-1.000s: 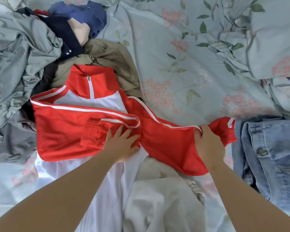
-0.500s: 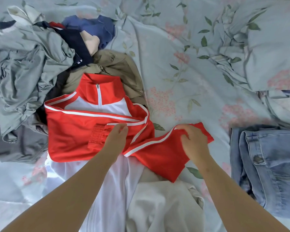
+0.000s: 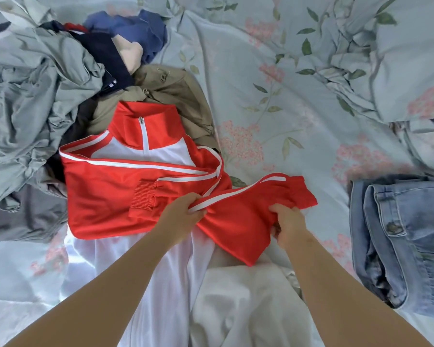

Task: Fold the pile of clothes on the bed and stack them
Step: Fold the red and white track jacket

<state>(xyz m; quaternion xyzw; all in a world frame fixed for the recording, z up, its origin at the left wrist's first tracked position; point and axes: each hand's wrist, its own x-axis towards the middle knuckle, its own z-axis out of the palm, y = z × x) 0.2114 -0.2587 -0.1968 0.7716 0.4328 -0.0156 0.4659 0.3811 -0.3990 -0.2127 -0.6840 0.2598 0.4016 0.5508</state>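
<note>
Fingers [image 3: 194, 200] of our left hand [image 3: 183, 216] are curled round the red sleeve [image 3: 243, 221] where its white stripe meets the body of the red and white jacket [image 3: 105, 196]. Our right hand [image 3: 290, 221] bunches the same sleeve near its cuff end, so both hands grip cloth and neither is free. From the head view, the only one we have, the jacket lies face up on the bed [image 3: 298, 101]. Its collar [image 3: 145, 126] lies beyond our left fingers, and its white lower half runs back toward us beneath our left forearm. The other sleeve [image 3: 140, 199] is folded across the chest, with its ribbed cuff just left of our left fingers. The sleeve we hold is lifted and slack between the two hands. We judge the step in hand to be folding this second sleeve in over the chest. The next move calls for our right hand to carry the cuff leftward across the first sleeve, while our left fingers pin the fold line at the shoulder so the body does not drag. Then the hem must come up toward the collar. Further left of our left fingers, the pile of clothes [image 3: 35, 101] lies unfolded. The folded jeans [image 3: 398, 246] lie well right of our right fingers, and we take that for the place to stack. A white garment [image 3: 236, 311] lies loose below our right hand.
</note>
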